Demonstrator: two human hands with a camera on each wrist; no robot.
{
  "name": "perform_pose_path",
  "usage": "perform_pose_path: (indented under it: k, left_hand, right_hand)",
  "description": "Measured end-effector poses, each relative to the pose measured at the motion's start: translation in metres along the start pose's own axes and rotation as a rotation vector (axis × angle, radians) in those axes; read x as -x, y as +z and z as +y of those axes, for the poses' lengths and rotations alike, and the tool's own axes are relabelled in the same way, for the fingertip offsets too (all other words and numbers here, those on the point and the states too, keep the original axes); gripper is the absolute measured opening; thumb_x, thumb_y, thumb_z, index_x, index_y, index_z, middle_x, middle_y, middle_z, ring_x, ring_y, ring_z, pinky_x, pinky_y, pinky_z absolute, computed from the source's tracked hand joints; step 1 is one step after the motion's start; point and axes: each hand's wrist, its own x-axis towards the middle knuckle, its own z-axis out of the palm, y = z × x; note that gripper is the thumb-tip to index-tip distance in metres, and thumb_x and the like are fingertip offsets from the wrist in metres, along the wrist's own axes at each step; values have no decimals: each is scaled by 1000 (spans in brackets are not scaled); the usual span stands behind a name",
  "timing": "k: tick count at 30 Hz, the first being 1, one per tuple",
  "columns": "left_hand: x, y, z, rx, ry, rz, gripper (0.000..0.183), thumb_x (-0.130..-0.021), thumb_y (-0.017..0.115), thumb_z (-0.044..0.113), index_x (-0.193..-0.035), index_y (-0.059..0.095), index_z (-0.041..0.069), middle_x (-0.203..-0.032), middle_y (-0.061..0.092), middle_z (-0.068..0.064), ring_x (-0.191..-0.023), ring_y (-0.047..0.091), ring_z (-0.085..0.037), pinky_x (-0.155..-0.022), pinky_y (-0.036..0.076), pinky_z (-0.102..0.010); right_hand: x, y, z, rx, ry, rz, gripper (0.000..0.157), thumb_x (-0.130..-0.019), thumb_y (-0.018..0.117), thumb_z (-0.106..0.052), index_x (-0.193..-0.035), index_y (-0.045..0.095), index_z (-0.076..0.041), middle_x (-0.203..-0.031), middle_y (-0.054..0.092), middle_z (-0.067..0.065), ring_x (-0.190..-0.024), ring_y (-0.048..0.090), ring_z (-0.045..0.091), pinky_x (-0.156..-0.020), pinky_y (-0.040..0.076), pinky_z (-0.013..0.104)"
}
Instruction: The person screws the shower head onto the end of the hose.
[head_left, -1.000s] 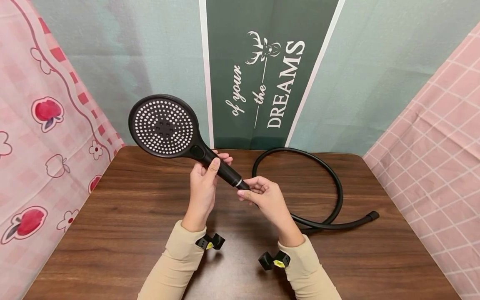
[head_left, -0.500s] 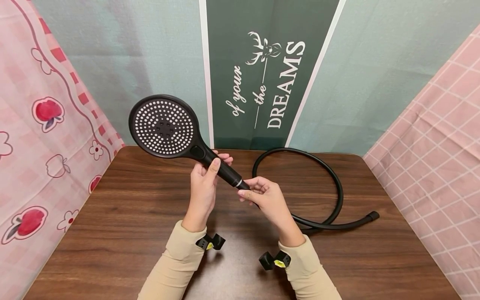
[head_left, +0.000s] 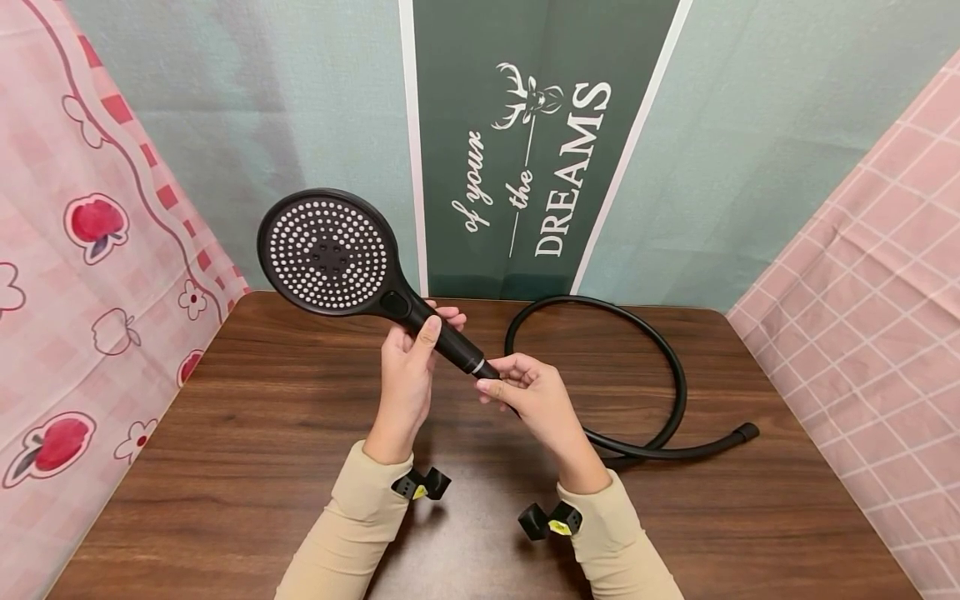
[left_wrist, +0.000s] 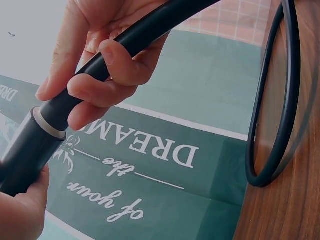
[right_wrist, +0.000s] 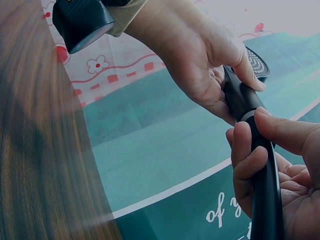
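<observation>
Up in the air over the bench (head_left: 247, 433), the black shower head (head_left: 328, 254) sits tilted, spray face toward the wearer. The left grip (head_left: 408, 358) has its thumb and fingers around the handle (head_left: 455, 346), and the right grip (head_left: 528, 387) pinches the hose (head_left: 671, 358) right at the collar (left_wrist: 55, 111), where it meets the handle. There's a pale ring (left_wrist: 47, 125) showing at that joint, and I honestly can't tell if the collar is threaded on or just pushed up against it.

Biggest worry imo: cross-threading. If the two parts aren't dead in line, any twisting could bite crooked, and the hose curving away from the right grip could pull it off axis. Smooth black parts could slip under light fingertips too. And the head looks top-heavy, so a loose left grip might let it roll or drop. The rest of the hose loops on the bench with its far end (head_left: 746, 431) free, so turning the collar might drag it around or kink it.
</observation>
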Motion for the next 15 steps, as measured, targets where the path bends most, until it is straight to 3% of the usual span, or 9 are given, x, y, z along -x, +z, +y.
perform_pose_path:
  k: [4, 9, 15]
  left_hand:
    - [0, 0, 0, 3, 1, 1, 22, -103, 48, 7, -124, 45, 0, -102, 73, 1, -100, 72, -11, -102, 54, -30]
    - [0, 0, 0, 4, 3, -1, 20, -103, 49, 8, -122, 47, 3, -102, 73, 1, -100, 72, -11, -102, 54, -30]
    - [0, -1, -1, 2, 9, -5, 25, -103, 50, 8, -125, 44, -3, -102, 73, 0, -100, 72, -11, -101, 55, -30]
  right_hand:
    - [0, 0, 0, 0, -4, -1, 28, -87, 75, -7, -111, 66, 5, -84, 75, 13, -67, 70, 7, -55, 50, 18]
    - [1, 0, 0, -1, 1, 1, 27, -87, 75, -7, -111, 66, 5, -85, 75, 14, -67, 70, 7, -55, 50, 18]
    - [0, 0, 2, -3, -4, 0, 28, -87, 75, -7, -110, 66, 6, -85, 76, 13, -68, 72, 12, -57, 52, 19]
